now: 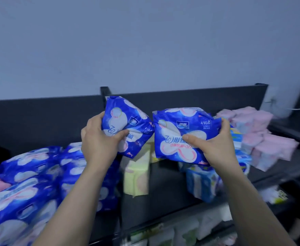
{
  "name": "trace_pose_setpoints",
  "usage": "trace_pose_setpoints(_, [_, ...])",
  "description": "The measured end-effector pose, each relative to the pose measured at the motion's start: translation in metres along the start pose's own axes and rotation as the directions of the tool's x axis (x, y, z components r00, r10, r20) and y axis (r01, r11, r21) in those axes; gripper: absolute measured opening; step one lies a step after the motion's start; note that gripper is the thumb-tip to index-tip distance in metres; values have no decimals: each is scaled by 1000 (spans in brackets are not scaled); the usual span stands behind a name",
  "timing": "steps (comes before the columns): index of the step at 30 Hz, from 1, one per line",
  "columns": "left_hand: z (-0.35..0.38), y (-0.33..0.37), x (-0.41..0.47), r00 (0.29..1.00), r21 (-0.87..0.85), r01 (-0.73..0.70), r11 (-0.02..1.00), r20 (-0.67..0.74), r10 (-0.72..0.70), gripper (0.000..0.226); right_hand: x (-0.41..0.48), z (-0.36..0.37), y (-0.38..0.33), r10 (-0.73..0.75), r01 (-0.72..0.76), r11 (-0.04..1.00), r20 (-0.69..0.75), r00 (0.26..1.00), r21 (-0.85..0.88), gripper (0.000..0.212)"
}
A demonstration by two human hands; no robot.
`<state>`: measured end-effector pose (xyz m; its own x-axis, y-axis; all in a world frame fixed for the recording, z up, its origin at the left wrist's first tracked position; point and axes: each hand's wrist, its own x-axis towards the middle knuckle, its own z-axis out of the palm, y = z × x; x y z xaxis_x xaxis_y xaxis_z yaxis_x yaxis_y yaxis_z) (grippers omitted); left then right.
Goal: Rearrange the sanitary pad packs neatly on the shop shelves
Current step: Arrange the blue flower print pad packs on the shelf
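Observation:
I hold two dark blue pad packs with white and pink petal prints above the top shelf (163,189). My left hand (99,139) grips the left blue pack (126,119), tilted with its top leaning left. My right hand (215,146) grips the right blue pack (179,132), which faces me nearly upright. The two packs almost touch at their inner corners. Several more dark blue packs (32,180) lie piled on the shelf at the lower left.
A pale yellow pack (136,176) stands in the shelf's middle. Light blue packs (202,181) sit under my right wrist, pink packs (263,135) are heaped at the right. A black back panel (39,118) and divider (104,91) bound the shelf. White packs (190,228) fill the shelf below.

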<state>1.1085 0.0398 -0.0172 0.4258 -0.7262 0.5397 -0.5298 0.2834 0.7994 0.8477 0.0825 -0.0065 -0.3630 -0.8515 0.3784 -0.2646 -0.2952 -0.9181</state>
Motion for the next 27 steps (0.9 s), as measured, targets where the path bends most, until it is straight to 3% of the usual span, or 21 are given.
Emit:
trace_pose_setpoints(13, [182, 161, -143, 963, -217, -104, 971, 222, 153, 70, -10, -273, 35, -29, -33, 986, -362, 932, -162, 78])
trace_pose_setpoints(21, [296, 247, -257, 898, -250, -100, 963, 394, 196, 70, -33, -433, 60, -8, -128, 963, -501, 865, -236, 79])
trace_pose_setpoints(27, [365, 291, -310, 835, -335, -52, 941, 502, 225, 63, -38, -513, 74, 13, -208, 945, -605, 796, -253, 80])
